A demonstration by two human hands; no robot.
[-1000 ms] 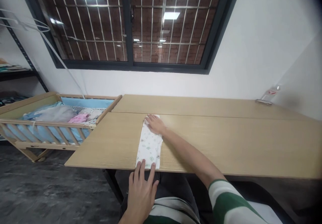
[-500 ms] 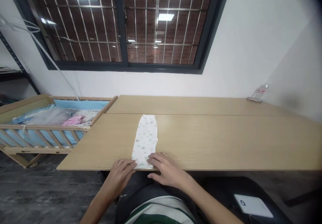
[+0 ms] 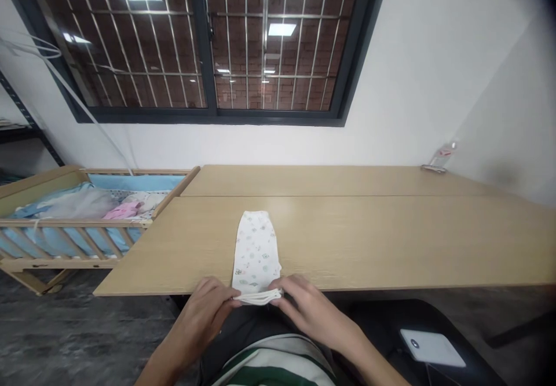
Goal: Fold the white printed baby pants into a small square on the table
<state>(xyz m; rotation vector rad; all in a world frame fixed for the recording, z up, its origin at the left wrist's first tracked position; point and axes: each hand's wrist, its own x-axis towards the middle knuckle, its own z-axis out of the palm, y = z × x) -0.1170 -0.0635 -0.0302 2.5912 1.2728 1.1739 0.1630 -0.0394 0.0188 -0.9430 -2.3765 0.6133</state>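
A folded white cloth [image 3: 257,253] with small printed figures, possibly a baby garment, lies lengthwise on the wooden table [image 3: 369,235]. Its near end is lifted slightly and hangs past the table's front edge, showing several stacked layers. My left hand [image 3: 211,305] pinches the left corner of that end between thumb and fingers. At the right corner, my right hand [image 3: 304,305] grips the layers the same way, thumb below and fingers above. The far end of the cloth rests flat and narrows.
On the left stands a wooden crib [image 3: 99,224] with blue lining and bedding, close to the table. A clear bottle-like object [image 3: 441,157] sits at the back right corner. A white phone [image 3: 432,347] rests on a black chair [image 3: 391,322] at my right.
Both hands have closed on the near corners of the cloth, lifted that end and drawn the cloth toward me over the table edge. The view has shifted slightly.
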